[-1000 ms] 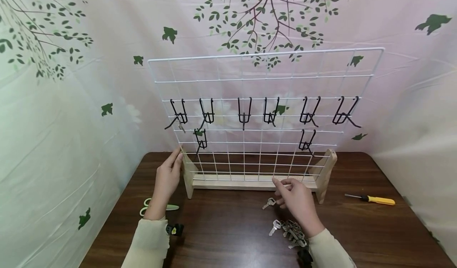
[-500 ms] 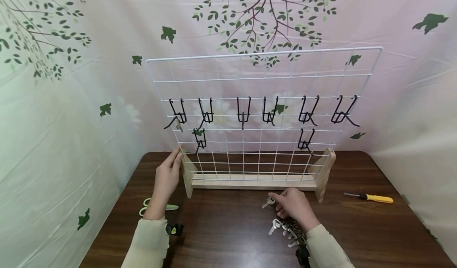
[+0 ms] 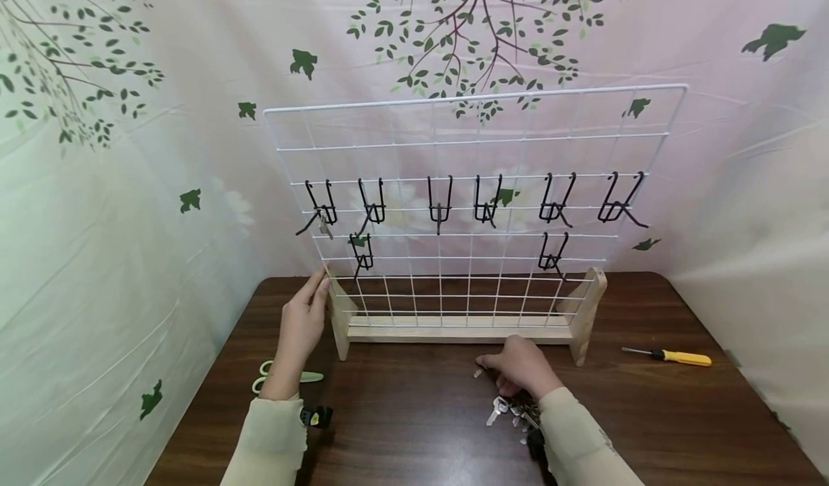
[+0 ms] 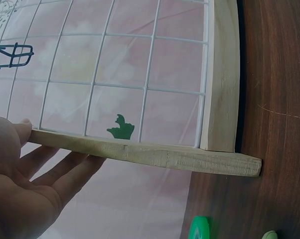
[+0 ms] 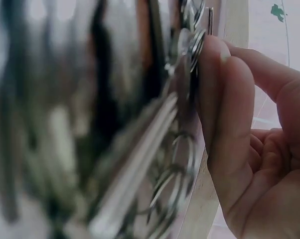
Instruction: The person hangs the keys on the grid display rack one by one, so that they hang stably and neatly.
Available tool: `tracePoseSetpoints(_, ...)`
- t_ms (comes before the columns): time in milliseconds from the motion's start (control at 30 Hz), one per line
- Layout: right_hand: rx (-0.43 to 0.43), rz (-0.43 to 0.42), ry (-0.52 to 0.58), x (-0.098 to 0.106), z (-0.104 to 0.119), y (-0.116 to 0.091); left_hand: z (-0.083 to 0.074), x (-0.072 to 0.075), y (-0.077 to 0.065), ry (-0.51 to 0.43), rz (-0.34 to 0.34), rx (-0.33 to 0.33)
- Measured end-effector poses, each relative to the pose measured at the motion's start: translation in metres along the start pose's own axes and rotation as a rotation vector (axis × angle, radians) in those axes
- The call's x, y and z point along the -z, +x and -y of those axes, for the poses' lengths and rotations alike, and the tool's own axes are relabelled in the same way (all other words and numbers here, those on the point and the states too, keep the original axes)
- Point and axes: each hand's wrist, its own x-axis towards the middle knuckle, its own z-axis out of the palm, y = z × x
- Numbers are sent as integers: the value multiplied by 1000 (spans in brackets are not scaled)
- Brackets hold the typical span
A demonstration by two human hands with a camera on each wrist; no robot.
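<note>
My left hand (image 3: 303, 317) grips the wooden left upright (image 4: 140, 154) of a white wire grid rack, thumb on one side and fingers on the other. Black double-prong hooks (image 3: 439, 205) hang on the grid, and a key (image 3: 325, 227) dangles from the far-left one. My right hand (image 3: 521, 365) reaches down to the table before the rack's base. Its thumb and index fingertip pinch a single key (image 3: 478, 373), whose head they cover. Under that palm lies a heap of keys (image 3: 497, 410), partly hidden; it looms blurred in the right wrist view.
Pale green scissors (image 3: 311, 377) lie left, partly behind my left forearm. A yellow-handled screwdriver (image 3: 686, 358) rests right of the rack on the dark wooden table (image 3: 401, 414). A printed cloth (image 3: 214, 111) hangs behind the rack.
My right hand has come down from near the rack's base onto the single key, and its fingers now cover most of it. The left hand keeps its place on the upright.
</note>
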Motion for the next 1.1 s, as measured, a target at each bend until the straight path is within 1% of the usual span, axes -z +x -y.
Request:
tracePoseSetpoints(100,-4,-1,-26,-1,2,3,0,0,0,3,2,1)
tracePoseSetpoints(300,-24,21,-12,-2,4,6,0,-1,1,7,3,9)
tracePoseSetpoints(533,-21,41,15,2,7,5,0,-1,2,-4,2,9)
tracePoseSetpoints(600,-18,42,3,2,7,4,1,-1,2,-14,6,14)
tracePoseSetpoints(700,-2,33,-46,3,7,4,1,-2,1,-11,9,18)
tracePoseSetpoints(833,39,0,-148,3,6,3,1,-3,0,3,8,10)
tracePoseSetpoints(967,95,-61,-264,2,7,3,1,-3,1,5,5,7)
tracePoseSetpoints(1100,177,-130,-374,-2,11,2,1,-2,1,12,7,18)
